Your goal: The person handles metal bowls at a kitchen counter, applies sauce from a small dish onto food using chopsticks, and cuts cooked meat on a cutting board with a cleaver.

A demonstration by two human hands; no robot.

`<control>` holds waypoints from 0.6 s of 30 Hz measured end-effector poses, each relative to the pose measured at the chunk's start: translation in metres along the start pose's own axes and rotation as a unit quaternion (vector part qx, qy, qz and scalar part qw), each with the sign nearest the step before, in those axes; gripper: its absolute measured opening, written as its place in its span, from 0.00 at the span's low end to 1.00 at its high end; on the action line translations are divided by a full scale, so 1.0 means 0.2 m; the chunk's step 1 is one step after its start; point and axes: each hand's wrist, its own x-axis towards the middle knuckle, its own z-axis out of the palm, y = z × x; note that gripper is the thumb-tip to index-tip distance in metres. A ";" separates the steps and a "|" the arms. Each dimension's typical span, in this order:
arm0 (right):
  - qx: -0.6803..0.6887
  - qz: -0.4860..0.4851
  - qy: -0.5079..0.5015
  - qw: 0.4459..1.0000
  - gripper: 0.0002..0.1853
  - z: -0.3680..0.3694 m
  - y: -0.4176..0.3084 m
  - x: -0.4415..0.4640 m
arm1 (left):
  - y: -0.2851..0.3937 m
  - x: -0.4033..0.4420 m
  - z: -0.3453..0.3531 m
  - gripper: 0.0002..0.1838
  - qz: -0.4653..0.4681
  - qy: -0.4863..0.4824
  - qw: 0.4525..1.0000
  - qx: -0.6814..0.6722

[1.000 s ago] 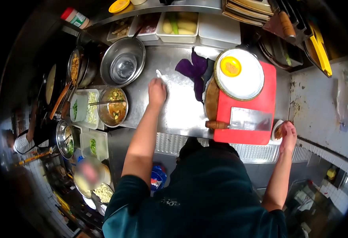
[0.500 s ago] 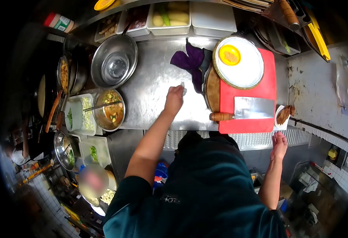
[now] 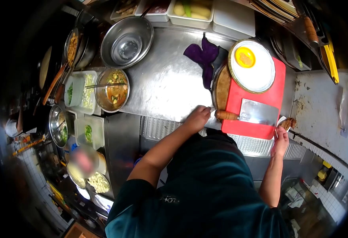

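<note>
My left hand is closed at the front edge of the steel counter, its fingers pinching a small crumpled white piece, maybe tissue. Just right of it is the wooden handle of a cleaver, which lies flat on a red cutting board. My right hand grips the near edge of a small white dish beside the board; brown food pieces lie in the dish. A white plate with a yellow dish stands on the back of the board.
Purple leaves lie beside a round wooden board. Left are a steel bowl and a bowl of soupy food. White food tubs line the back. Another person, partly blurred, is at far left.
My left hand has come toward me and right, to the cleaver handle, with the white piece. My right hand has reached the white dish and closed on its edge. The view has shifted.
</note>
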 end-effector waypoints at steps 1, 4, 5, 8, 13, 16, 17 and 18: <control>0.002 0.001 -0.012 1.000 0.10 0.00 0.00 0.02 | 0.01 -0.03 0.01 0.15 -0.040 -0.029 0.998 -0.030; 0.005 -0.004 -0.033 0.999 0.11 0.01 -0.02 0.09 | 0.05 -0.14 -0.07 0.18 -0.139 -0.071 0.983 -0.099; -0.003 -0.002 -0.026 1.000 0.11 0.04 -0.05 0.09 | 0.03 -0.21 -0.08 0.20 -0.159 -0.058 0.980 -0.103; -0.012 -0.014 -0.030 0.999 0.10 0.04 -0.05 0.18 | -0.05 -0.49 -0.13 0.23 -0.174 0.033 0.984 0.028; 0.000 0.008 -0.072 0.997 0.10 0.08 -0.08 0.28 | -0.17 -0.82 -0.28 0.21 -0.292 0.105 0.934 0.178; 0.008 -0.015 -0.079 0.997 0.10 0.14 -0.09 0.31 | -0.15 -1.01 -0.26 0.15 -0.397 0.162 0.883 0.192; 0.008 -0.021 -0.077 0.997 0.10 0.14 -0.09 0.33 | -0.10 -1.06 -0.27 0.12 -0.426 0.186 0.866 0.184; -0.006 -0.030 -0.073 0.997 0.10 0.13 -0.09 0.36 | -0.04 -1.12 -0.28 0.09 -0.457 0.210 0.846 0.178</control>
